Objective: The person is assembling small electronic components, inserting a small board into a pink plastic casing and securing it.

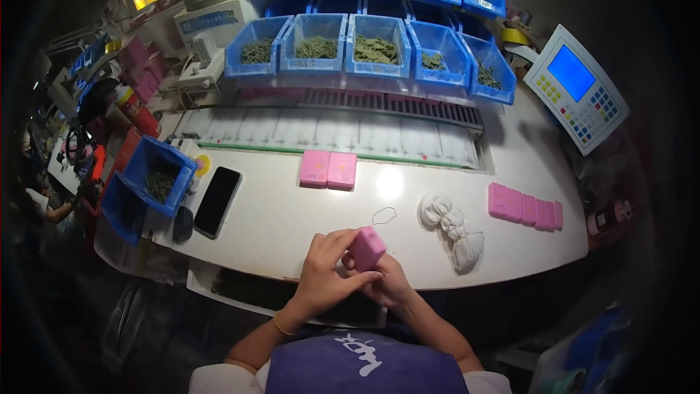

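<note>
A pink rubber mould (369, 249), shaped like a small block, is held up off the front edge of the table. My left hand (326, 266) curls around its left side, fingers bent and thumb reaching across below. From underneath and the right, my right hand (386, 282) grips it, though most of its fingers are hidden. Beyond the hands a thin pale rubber band (384, 215) lies loose on the white tabletop. To its right rests a knotted white cloth bag (453, 228). Two more pink moulds (328, 169) lie side by side farther back.
Several pink moulds (525, 206) form a row at the right. A black phone (218, 202) and blue bins (157, 175) stand left. Blue bins of green pieces (375, 49) rise behind a lit white panel (335, 133). A keypad with a blue screen (576, 87) leans in from the right.
</note>
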Available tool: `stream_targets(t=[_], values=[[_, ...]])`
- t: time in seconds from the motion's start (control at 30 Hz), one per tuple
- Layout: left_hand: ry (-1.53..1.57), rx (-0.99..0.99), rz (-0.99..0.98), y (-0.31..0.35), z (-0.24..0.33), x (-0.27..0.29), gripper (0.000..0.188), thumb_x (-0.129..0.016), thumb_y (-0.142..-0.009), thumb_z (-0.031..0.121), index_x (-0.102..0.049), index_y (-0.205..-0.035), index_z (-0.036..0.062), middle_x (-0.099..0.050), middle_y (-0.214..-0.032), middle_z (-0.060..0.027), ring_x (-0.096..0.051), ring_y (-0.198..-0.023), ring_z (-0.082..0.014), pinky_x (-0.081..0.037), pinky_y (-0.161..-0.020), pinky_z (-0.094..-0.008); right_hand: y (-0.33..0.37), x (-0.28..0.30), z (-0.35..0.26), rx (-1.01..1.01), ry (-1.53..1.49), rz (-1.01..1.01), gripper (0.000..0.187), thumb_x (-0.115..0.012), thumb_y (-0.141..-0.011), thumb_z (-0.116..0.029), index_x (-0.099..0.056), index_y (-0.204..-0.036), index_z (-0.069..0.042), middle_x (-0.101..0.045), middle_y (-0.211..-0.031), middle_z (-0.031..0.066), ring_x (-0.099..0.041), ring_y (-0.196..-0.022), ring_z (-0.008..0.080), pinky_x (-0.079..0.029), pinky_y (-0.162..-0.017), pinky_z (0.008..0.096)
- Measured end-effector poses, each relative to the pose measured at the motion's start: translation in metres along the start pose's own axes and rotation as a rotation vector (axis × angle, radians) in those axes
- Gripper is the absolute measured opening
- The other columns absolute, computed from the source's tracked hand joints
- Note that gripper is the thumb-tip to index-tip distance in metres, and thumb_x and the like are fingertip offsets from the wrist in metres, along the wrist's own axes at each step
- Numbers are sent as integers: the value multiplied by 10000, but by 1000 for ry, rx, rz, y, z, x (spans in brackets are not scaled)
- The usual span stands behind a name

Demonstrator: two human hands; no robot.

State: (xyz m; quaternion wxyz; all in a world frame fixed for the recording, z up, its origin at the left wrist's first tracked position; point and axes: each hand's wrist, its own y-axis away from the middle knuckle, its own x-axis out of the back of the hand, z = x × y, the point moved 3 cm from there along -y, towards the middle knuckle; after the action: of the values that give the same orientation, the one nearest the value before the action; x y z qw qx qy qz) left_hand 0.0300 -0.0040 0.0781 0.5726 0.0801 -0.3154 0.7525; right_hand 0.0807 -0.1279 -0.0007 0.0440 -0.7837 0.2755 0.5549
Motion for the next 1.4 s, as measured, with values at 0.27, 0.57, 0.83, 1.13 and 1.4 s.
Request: stream_targets(t=[0.27,0.57,0.83,1.13,1.4], values=[[123,180,30,11,-9,-3,483,-816,-721,113,-624,-1159,44,-663,-1048,-121,-652,-746,-235,-534,-640,-312,26,-32,-36,158,812,166,423,-508,-1022,-171,-493,-1404,10,-624,-1251,114,-605,-1084,147,-519,-888,281],[28,64,-15,16,-19,-12,480,-774,-715,41,-612,-1167,44,-662,-1042,-131,-684,-856,-244,-557,-745,-322,33,-43,-49,115,1173,205,426,-655,-896,-140,-600,-1289,17,-718,-1041,135,-674,-947,153,-532,-864,280],[-9,11,-60,12,-15,-10,469,-743,-712,53,-603,-1159,37,-654,-1028,-146,-674,-865,-312,-556,-748,-365,31,-55,-63,126,1332,139,423,-656,-871,-121,-602,-1265,24,-727,-1001,159,-694,-910,169,-543,-826,295],[-42,-27,-58,14,-23,-12,452,-736,-718,71,-581,-1139,19,-646,-997,-155,-661,-844,-322,-546,-723,-384,26,-63,-60,217,1546,184,481,-653,-857,-132,-517,-1312,-56,-712,-846,205,-716,-724,289,-548,-668,339],[-3,-9,-49,10,-24,-8,465,-758,-723,81,-581,-1150,31,-648,-995,-146,-664,-840,-318,-548,-718,-377,20,-72,-73,99,1477,143,411,-647,-865,-151,-576,-1253,-34,-713,-802,178,-683,-674,171,-527,-649,290]])
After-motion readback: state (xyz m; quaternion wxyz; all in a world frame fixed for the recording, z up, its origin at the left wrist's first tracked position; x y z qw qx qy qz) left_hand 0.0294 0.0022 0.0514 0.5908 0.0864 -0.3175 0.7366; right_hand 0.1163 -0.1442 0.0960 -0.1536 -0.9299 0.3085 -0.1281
